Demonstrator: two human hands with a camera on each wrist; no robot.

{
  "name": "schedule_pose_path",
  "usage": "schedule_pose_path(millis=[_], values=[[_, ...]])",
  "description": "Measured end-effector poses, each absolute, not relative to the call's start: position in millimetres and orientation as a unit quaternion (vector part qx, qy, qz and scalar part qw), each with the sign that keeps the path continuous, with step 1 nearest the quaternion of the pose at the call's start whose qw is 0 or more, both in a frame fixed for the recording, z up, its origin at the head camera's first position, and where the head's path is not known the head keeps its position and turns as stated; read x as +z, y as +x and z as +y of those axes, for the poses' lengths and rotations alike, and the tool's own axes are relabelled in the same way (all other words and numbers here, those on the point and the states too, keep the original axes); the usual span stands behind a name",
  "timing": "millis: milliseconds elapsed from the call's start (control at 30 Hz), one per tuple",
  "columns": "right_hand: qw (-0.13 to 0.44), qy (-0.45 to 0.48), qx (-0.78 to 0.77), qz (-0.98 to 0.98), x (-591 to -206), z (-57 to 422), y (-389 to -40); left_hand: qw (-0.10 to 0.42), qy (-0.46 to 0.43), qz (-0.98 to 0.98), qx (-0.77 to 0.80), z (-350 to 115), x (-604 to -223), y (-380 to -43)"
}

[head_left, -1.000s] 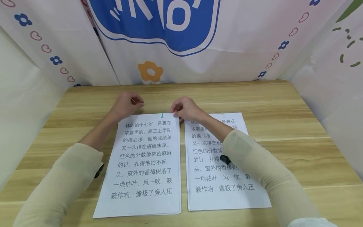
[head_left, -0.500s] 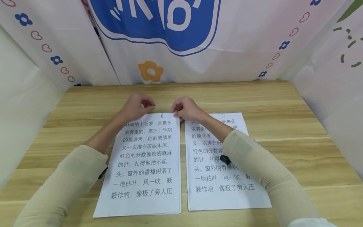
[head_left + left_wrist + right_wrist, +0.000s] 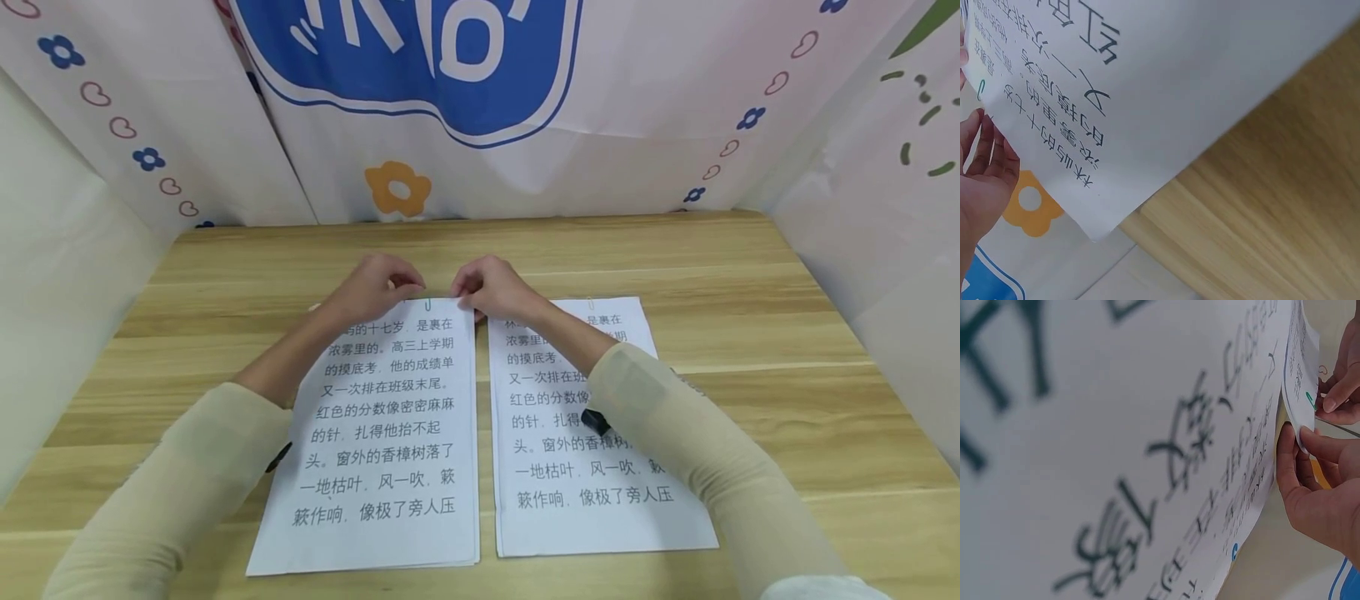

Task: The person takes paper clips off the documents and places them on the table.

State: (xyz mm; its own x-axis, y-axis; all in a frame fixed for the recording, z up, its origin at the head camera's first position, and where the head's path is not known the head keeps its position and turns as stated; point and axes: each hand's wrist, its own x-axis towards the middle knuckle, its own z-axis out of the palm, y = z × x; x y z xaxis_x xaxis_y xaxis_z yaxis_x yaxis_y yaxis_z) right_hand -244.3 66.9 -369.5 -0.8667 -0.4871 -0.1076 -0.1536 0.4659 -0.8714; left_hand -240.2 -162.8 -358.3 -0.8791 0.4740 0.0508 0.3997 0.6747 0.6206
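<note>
Two stacks of white printed paper lie side by side, the left paper stack (image 3: 390,450) and the right paper stack (image 3: 600,525). A green paper clip (image 3: 428,305) sits on the top edge of the left one. My left hand (image 3: 375,287) has its thumb and index fingertips together at the clip's outer end, pinching there. With thumb and fingers my right hand (image 3: 498,292) grips the left stack's upper right corner. In the right wrist view this paper corner (image 3: 1300,434) bends up between thumb and fingers.
A pale yellow paper clip (image 3: 590,305) is on the top edge of the right stack. The wooden table (image 3: 810,433) carries both stacks. White printed sheeting (image 3: 637,167) hangs behind the table and down both sides. My right forearm (image 3: 573,333) crosses over the right stack.
My left hand has moved right along the left stack's top edge, slowing as it reached the green paper clip. My right hand has kept its grip on the corner.
</note>
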Motion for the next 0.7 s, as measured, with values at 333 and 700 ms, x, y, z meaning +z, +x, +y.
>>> schedule_pose_path(millis=[333, 700], values=[[0.173, -0.192, -0.478, 0.839, -369, 67, -245, 0.086, 0.253, 0.909, 0.321, -157, -360, -243], [0.174, -0.19, -0.478, 0.84, -369, 66, -244, 0.105, 0.243, 0.912, 0.313, -153, -359, -243]])
